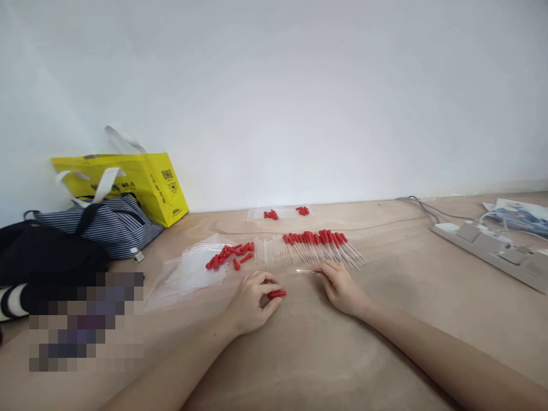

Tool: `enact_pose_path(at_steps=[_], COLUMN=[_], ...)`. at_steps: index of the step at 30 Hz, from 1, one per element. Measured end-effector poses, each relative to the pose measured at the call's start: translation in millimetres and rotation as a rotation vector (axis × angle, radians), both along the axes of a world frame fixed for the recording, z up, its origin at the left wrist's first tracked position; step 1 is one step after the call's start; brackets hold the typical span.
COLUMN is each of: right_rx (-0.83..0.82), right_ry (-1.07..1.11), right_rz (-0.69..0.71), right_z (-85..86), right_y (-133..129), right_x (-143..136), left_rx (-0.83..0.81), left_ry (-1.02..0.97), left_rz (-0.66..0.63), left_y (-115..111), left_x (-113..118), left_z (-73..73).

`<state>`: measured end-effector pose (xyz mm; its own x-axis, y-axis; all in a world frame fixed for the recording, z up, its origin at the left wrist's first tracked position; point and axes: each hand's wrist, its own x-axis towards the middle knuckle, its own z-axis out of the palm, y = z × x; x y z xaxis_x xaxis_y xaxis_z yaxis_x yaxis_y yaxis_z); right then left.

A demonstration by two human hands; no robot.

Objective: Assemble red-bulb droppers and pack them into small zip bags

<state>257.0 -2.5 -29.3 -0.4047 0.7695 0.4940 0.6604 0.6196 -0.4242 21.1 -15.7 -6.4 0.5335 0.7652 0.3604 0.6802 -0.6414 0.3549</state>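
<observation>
Between the thumb and fingers of my left hand (pixel 256 302) is a red rubber bulb (pixel 278 294), its narrow end pointing right. My right hand (pixel 338 285) pinches a thin clear tube (pixel 305 271) that points left toward the bulb; the two are apart. Behind my hands lies a row of clear tubes (pixel 269 251) without bulbs. To its right, several tubes with red bulbs on their far ends (pixel 319 238) lie side by side. A pile of loose red bulbs (pixel 231 253) rests partly on clear plastic bags (pixel 197 271) at the left.
A filled clear bag (pixel 280 213) lies near the wall. On the left are a yellow bag (pixel 160 191), a striped bag (pixel 122 225) and a black bag (pixel 55 251). A power strip (pixel 492 251) with cables and a printed packet (pixel 520 211) are on the right.
</observation>
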Motion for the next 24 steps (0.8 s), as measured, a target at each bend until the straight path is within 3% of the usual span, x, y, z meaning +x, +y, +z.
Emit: enact_pose_path(at_steps=[10,24], right_rx=[0.105,0.106], right_ry=[-0.105,-0.066], right_rz=[0.091,0.137], right_z=[-1.7,1.2], right_y=[-5.3,-17.2], right_x=[-19.4,-32.4], left_rx=[0.034,-0.039], left_ry=[-0.004,-0.102], left_rz=[0.145,0.187], left_y=[3.0,2.3], left_x=[4.1,7.6], left_z=[-3.2,-7.6])
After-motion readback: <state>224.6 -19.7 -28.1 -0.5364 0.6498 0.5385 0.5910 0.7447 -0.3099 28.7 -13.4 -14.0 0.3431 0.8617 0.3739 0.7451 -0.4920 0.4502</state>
